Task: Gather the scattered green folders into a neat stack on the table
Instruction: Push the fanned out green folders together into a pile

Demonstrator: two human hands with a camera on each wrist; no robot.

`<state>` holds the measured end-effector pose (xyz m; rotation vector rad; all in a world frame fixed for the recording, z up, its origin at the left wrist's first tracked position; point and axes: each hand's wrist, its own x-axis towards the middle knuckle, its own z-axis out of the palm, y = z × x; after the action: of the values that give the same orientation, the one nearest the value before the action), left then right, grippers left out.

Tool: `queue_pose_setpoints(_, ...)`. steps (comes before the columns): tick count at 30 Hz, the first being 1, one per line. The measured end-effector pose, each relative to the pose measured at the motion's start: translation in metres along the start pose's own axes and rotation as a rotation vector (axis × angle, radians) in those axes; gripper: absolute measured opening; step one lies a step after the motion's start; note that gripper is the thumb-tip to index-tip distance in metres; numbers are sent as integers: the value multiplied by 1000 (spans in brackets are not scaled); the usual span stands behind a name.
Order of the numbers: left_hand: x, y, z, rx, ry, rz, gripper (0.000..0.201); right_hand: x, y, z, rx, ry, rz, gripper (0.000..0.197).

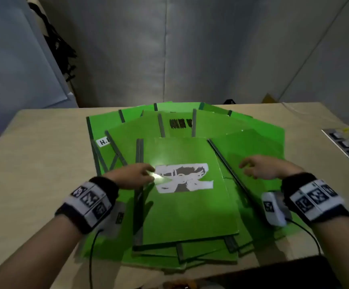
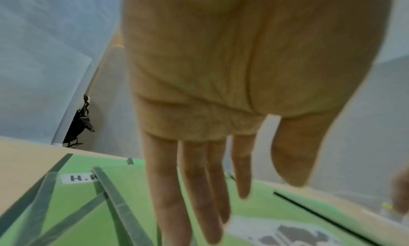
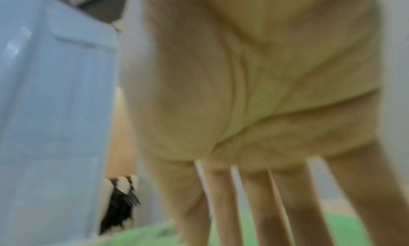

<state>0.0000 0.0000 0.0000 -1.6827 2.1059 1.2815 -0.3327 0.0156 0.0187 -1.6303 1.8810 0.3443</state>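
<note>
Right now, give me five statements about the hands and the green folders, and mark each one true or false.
1. The folders form a neat, squared stack. False: they lie fanned at different angles.
2. The left hand has straight fingers and grips nothing. True.
3. The right hand holds a folder in the air. False: it is open over the folders.
4. The top folder carries a torn white label. True.
5. The folders lie on the floor. False: they lie on the table.
</note>
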Motion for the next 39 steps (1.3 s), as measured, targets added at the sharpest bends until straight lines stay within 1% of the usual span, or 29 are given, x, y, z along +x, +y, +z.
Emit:
queue_pose_setpoints(2,23,6,-5,69,111,-111,51,12,4,-2,6,116,47,42)
queue_pose_setpoints(4,39,9,-11,158,208,-222,53,22,11,-2,42,117,108,48)
queue_pose_setpoints(5,46,7,-11,170,211,-263,50,28,18,1,56,99,133,51)
queue_pose_setpoints(7,54,6,-8,133,198,-316,42,37,35,7,116,82,176,54)
queue_pose_setpoints(8,55,7,-7,95,189,-336,42,41,43,8,133,84,189,55)
queue_pose_setpoints(11,64,5,-4,-71,257,-373,56,58,71,10,129,134,264,55)
queue_pose_setpoints(12,67,3,-4,-100,275,-376,55,63,79,10,127,152,288,59)
queue_pose_setpoints(14,72,2,-3,-138,301,-360,35,74,92,11,118,173,333,69)
queue_pose_setpoints(15,76,0,-3,-165,312,-356,29,80,98,11,114,179,355,78)
queue_pose_setpoints(18,83,0,-4,-230,342,-334,25,93,111,8,71,186,418,108)
queue_pose_setpoints(20,90,1,-4,-247,382,-328,24,97,114,6,31,174,458,121)
queue_pose_setpoints(22,97,0,-3,-279,423,-325,19,97,116,7,17,158,481,124)
queue_pose_setpoints(25,106,1,-2,-324,468,-331,12,97,120,11,9,138,477,121)
queue_pose_setpoints(27,109,3,-3,-331,492,-346,11,99,124,11,24,158,475,120)
queue_pose_setpoints(30,112,9,-4,-340,509,-349,9,102,127,6,130,229,511,121)
queue_pose_setpoints(33,115,13,-3,-371,507,-348,10,102,122,6,203,242,553,121)
queue_pose_setpoints(35,117,19,-1,-407,504,-342,9,107,114,10,213,229,549,121)
queue_pose_setpoints(38,121,31,2,-468,507,-341,8,120,102,15,261,208,502,129)
queue_pose_setpoints(39,122,35,2,-481,510,-339,7,129,102,17,268,193,486,128)
